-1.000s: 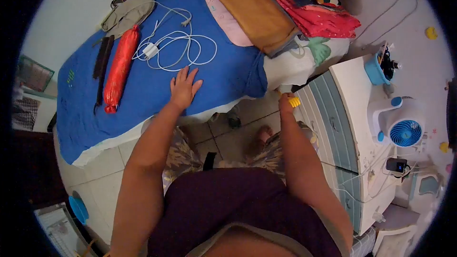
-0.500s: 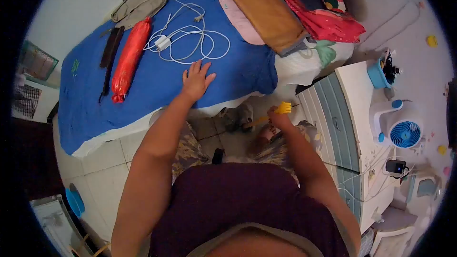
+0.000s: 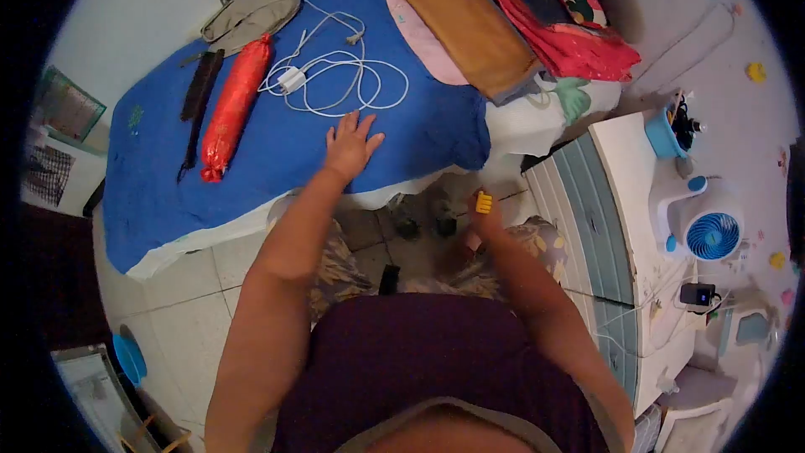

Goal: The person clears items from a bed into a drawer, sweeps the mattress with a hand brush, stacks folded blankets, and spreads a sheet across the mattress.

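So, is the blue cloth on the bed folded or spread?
The blue cloth is spread: it lies wide over the bed, under the red bundle and left hand.

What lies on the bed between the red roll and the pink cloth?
A white adapter and looped white cable lie between the red roll and pink cloth; the head view shows this.

A blue sheet (image 3: 285,147) covers much of the bed (image 3: 521,124) — on it lie a dark brush (image 3: 201,84), red wrapped bundle (image 3: 237,109), beige bag (image 3: 251,21), looped white charging cable (image 3: 292,80) and, farther right, folded fabrics (image 3: 587,54).
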A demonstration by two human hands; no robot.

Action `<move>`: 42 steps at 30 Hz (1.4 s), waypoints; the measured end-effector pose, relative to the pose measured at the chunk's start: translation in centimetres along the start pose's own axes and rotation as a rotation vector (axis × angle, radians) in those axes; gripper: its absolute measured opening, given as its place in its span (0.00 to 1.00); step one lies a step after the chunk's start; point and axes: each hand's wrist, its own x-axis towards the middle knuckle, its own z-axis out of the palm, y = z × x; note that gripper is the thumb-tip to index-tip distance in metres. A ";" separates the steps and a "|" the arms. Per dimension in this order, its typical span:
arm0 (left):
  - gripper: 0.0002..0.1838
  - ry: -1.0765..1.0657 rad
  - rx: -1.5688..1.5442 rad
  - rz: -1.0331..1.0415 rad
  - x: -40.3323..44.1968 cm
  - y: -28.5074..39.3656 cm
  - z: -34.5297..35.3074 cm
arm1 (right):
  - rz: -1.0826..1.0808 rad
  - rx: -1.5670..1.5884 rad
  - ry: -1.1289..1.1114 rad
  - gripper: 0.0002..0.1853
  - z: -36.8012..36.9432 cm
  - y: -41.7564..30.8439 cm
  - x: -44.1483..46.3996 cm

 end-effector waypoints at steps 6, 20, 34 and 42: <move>0.29 0.005 -0.012 0.001 -0.2 0.0 -0.1 | -0.305 -0.635 -0.289 0.08 6.6 -0.6 -2.3; 0.29 -0.043 -0.012 -0.030 -0.4 0.5 -0.9 | -0.655 0.214 -0.555 0.10 9.1 -3.2 -6.1; 0.30 -0.013 -0.043 -0.024 -0.7 0.1 -0.5 | 0.127 0.441 -0.406 0.13 -9.9 -13.5 -3.4; 0.22 0.128 -0.451 0.193 -7.4 1.3 0.4 | 0.064 0.665 0.093 0.16 -17.0 -16.7 0.5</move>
